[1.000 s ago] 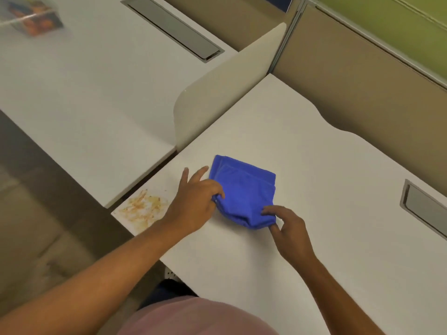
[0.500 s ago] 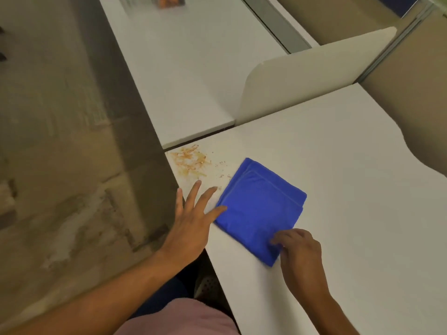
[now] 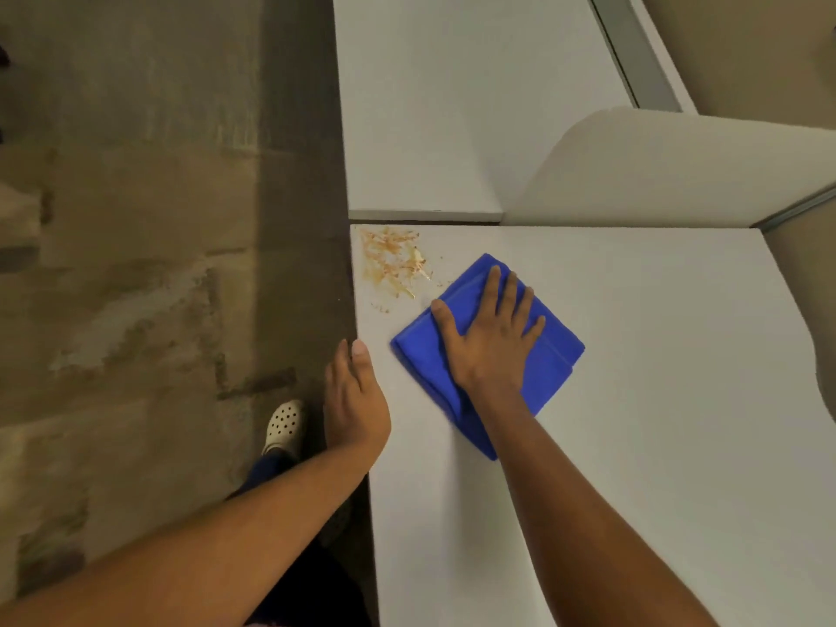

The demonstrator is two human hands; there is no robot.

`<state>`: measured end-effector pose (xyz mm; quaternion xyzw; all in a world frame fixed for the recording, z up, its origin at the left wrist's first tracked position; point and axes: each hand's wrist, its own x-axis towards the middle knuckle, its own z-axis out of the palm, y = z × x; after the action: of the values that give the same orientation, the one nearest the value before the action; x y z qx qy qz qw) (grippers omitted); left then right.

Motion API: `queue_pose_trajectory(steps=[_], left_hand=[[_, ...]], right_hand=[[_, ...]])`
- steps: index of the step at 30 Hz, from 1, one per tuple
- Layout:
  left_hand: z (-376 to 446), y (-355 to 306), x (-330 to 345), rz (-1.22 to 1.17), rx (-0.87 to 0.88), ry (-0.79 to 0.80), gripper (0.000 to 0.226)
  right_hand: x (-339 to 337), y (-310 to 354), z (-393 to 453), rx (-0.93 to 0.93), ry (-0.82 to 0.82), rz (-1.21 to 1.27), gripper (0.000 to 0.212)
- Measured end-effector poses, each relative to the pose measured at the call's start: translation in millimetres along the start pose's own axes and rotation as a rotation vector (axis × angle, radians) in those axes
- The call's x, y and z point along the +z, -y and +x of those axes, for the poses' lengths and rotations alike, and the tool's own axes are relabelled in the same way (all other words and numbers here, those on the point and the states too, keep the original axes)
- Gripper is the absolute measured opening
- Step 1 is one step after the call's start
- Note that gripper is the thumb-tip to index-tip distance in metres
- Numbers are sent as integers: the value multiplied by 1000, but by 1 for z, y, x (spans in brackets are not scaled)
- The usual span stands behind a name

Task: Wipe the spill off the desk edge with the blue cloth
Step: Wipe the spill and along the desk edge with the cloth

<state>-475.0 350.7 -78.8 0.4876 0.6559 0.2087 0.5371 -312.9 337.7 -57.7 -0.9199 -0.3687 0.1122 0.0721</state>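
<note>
The blue cloth, folded, lies flat on the white desk, just beside the orange-brown spill at the desk's near-left corner, its top corner close to the smear but not on it. Half a second ago your right hand was only pinching the cloth's near corner; now it is spread flat on top, fingers open and pressing down, gripping nothing. Your left hand has come off the cloth's edge and rests at the desk edge, fingers together and loosely extended, seemingly empty, though its underside is hidden. That reads as you being set to push: the wipe itself has not yet begun, and the spill looks untouched.

The desk is smooth and pale, so the cloth should slide easily. A second desk abuts beyond a narrow seam, with a curved divider panel to the right. Left of the edge lies worn floor, with one pale perforated shoe below.
</note>
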Motion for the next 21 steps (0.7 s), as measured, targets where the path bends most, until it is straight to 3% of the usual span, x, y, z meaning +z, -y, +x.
queue_pose_trajectory(steps=[4, 11, 14, 18, 21], left_hand=[[3, 5, 2, 25, 40, -28, 69], [9, 14, 3, 17, 43, -53, 80], [10, 11, 2, -17, 42, -62, 70], [3, 10, -4, -281, -95, -103, 61], [-15, 18, -1, -288, -142, -88, 65]], right_hand=[[1, 18, 24, -129, -3, -38, 104], [7, 30, 26, -325, 60, -94, 82], [8, 33, 4, -441, 94, -78, 77], [-2, -1, -8, -590, 193, -30, 66], [-12, -33, 14, -568, 170, 5, 60]])
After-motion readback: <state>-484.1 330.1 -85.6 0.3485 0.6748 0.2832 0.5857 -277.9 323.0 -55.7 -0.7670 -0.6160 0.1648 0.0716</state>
